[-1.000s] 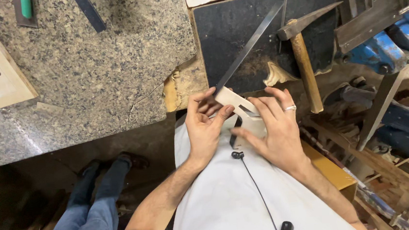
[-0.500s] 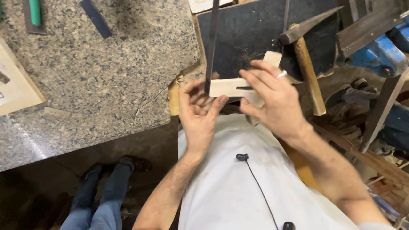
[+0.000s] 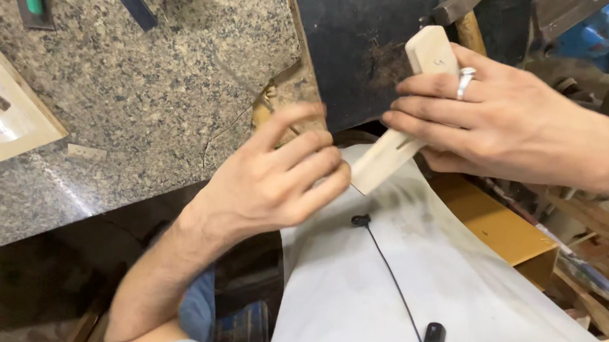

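Head view, looking down: a speckled grey granite bench [image 3: 167, 80] fills the far left of the scene, its near edge running from the left border towards the centre, with a dark gap and the floor below it. A person's right hand [image 3: 503, 119], a ring on one finger, has its fingers [image 3: 422, 104] clamped on a pale wooden block [image 3: 406, 123] that slants from the far right down towards the near centre, held above the lap just off the bench edge. The left hand [image 3: 269, 181] sits just left of the block's near end, its fingers [image 3: 311, 163] curled and slightly apart, their tips at or just beside the wood; whether they grip it cannot be told through the blur. Behind the block lies a dark flat board [image 3: 360, 43], its worn near corner meeting the bench edge. A light wooden frame [image 3: 4, 122] rests at the bench's far left, and a small pale chip [image 3: 87, 152] lies beside it. A hammer [image 3: 469, 6] lies across the board at far right, near a blue vise [image 3: 598, 36]. A white apron [image 3: 371, 281] with a black cable [image 3: 392, 272] covers the lap. To the right, a yellow-brown box [image 3: 497, 228] and stacked wood scraps [image 3: 600, 242] crowd the space; the open granite in the middle of the bench offers the most room.
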